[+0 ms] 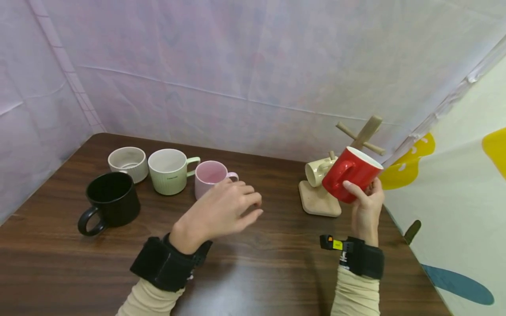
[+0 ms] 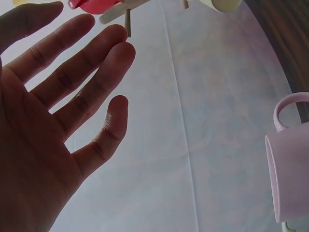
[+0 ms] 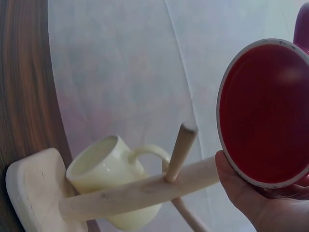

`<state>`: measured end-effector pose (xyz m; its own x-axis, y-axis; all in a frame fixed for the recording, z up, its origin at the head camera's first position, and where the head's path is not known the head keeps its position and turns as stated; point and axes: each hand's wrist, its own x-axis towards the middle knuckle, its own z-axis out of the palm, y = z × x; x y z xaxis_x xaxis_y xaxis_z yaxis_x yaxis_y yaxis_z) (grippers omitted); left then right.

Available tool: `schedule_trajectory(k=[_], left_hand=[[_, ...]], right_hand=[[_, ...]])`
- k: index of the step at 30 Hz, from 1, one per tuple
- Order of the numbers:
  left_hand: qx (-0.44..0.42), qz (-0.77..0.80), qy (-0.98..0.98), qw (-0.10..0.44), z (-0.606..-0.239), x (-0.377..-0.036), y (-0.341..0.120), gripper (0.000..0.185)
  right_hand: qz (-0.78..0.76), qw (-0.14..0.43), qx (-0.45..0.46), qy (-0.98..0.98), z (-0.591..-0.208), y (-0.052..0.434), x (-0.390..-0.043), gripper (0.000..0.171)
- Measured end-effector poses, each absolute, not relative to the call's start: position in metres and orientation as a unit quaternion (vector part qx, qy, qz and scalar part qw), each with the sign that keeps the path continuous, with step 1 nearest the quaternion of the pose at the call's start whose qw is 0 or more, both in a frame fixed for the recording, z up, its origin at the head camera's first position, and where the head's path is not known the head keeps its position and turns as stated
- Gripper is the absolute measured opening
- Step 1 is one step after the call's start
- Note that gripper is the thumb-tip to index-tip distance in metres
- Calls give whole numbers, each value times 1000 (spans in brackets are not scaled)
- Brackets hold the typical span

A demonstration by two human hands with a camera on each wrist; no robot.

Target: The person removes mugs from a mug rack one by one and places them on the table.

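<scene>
My right hand [image 1: 368,206] grips a red mug [image 1: 352,174] with a white inside, tilted in front of a wooden mug tree [image 1: 320,202]. In the right wrist view the mug's red base [image 3: 265,113] faces the camera, with the thumb at its edge. A cream mug [image 1: 316,172] hangs by its handle on a low peg of the tree. My left hand [image 1: 223,210] holds nothing, its fingers loosely bent in the left wrist view. It hovers in front of a pink mug [image 1: 209,173], overlapping it in the head view.
Left of the pink mug stand a pale green mug [image 1: 169,173], a whitish ribbed cup [image 1: 128,162] and a black mug [image 1: 112,199] with its handle toward the front left. Upper pegs [image 1: 373,148] of the tree stick out behind the red mug. A cloth wall [image 1: 237,87] borders the table's back.
</scene>
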<state>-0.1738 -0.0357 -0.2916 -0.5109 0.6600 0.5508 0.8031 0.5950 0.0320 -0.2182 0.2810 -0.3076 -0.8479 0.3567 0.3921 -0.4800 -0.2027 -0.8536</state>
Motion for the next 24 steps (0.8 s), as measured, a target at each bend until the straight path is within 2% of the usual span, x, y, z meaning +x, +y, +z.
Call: schedule_trajectory(k=[16, 24], left_hand=[[-401, -148, -866, 258, -295, -182, -47, 11], [-395, -188, -859, 264, -295, -185, -53, 8]], right_hand=[[768, 228, 86, -592, -303, 259, -217, 46], [754, 227, 103, -607, -303, 246, -217, 49]])
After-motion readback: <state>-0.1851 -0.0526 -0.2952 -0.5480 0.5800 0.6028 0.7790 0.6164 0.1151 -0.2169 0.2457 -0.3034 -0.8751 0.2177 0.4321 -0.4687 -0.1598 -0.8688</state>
